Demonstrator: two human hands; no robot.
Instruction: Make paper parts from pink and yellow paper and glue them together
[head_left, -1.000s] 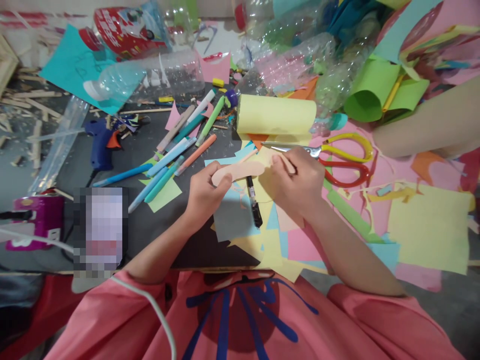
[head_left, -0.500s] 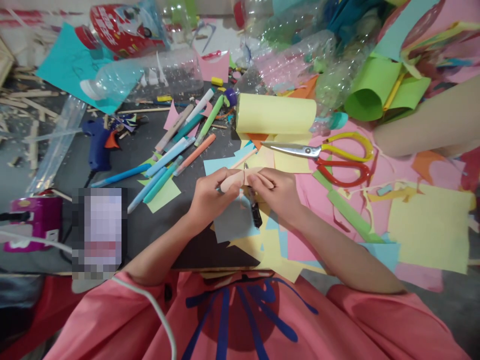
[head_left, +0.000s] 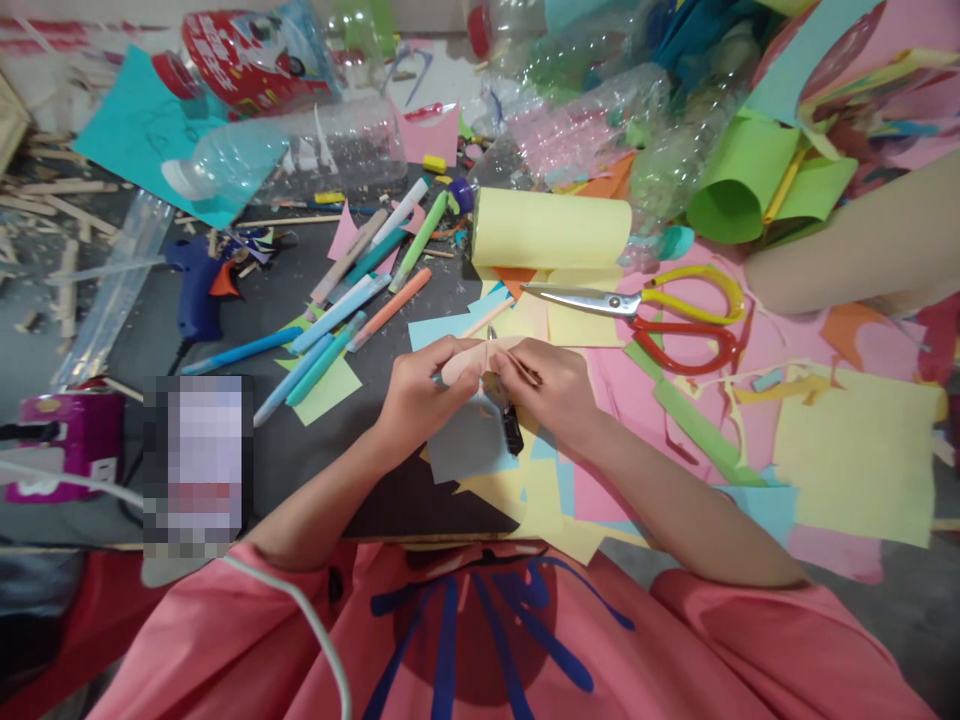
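Across a cluttered dark tabletop (head_left: 296,275), a smooth yellow paper cylinder (head_left: 551,228) lies on its side, with scissors (head_left: 634,303) of bright steel just below it, their red and yellow handles reaching past its right end. Below the cylinder, a left hand (head_left: 420,395) and right hand (head_left: 559,390) meet over a pale pink paper piece (head_left: 469,357), each grip closed in a pinch on it; whether the right also has a second layer cannot be told. Bending or lining up the thin, round-ended piece looks to be the step in hand, and the next move seems to call for light, even fingertip pressure. Also below the cylinder, a slim pen (head_left: 511,432) with a glossy black end lies partly hidden behind the paper.
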